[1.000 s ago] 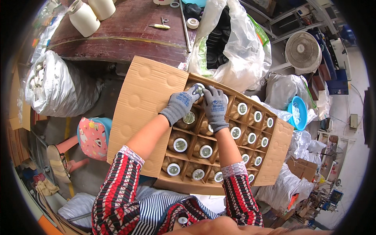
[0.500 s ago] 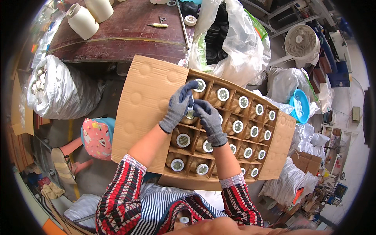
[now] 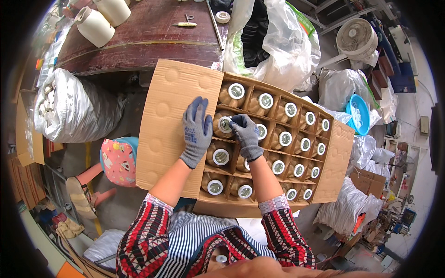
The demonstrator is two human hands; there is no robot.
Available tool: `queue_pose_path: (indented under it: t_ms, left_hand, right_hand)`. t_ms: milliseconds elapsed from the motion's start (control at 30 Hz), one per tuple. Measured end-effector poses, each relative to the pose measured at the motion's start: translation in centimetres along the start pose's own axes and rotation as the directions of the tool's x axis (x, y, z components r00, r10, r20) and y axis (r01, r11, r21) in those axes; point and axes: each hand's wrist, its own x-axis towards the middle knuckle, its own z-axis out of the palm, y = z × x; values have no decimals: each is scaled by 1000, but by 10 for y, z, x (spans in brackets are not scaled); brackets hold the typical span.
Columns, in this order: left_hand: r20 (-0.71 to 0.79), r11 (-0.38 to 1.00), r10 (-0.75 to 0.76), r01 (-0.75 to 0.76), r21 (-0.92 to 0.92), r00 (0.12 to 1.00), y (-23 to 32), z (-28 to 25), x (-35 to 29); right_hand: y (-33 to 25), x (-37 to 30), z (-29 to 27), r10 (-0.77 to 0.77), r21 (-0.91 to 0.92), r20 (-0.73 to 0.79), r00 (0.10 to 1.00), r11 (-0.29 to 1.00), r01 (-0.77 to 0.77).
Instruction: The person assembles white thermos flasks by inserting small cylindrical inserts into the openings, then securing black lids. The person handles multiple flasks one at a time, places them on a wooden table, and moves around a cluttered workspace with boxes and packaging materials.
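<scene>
A cardboard carton [image 3: 181,78] stands open before me, split by card dividers into cells. Each visible cell holds a glass bottle with a white ring round its mouth, such as the corner bottle [image 3: 236,91]. Both my hands wear grey knitted gloves with blue-coated fingers. My right hand [image 3: 246,135] has its fingers closed at the mouth of a glass bottle [image 3: 222,126] in the leftmost column, second from the far side. My left hand [image 3: 196,131] is open and empty, fingers stretched, over the carton's left flap beside that bottle. My right forearm hides some bottles.
Beyond the carton is a dark red table [image 3: 153,41] with cream canisters [image 3: 95,27] and a small tool [image 3: 185,24]. A plastic bag of black parts [image 3: 282,51] sits behind the carton. Left are a white sack [image 3: 79,111] and a pink patterned chair [image 3: 118,162]; right, a blue basin [image 3: 358,116].
My left hand has drawn back from the bottle's mouth to the left, and its fingers have straightened. My right hand stays at the same bottle. The view has shifted slightly.
</scene>
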Motion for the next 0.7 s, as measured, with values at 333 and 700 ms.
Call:
queue_pose_path:
  t_ms: [333,700]
  left_hand:
    - [473,927,320,-374,21,821,-2,13,-38]
    - [598,849,466,-519,-96,652,8,32,2]
  right_hand:
    - [-4,4,-7,-149,-514,-141,979,856,57]
    - [-17,-161,-99,-552,-557,-376,744,777,295]
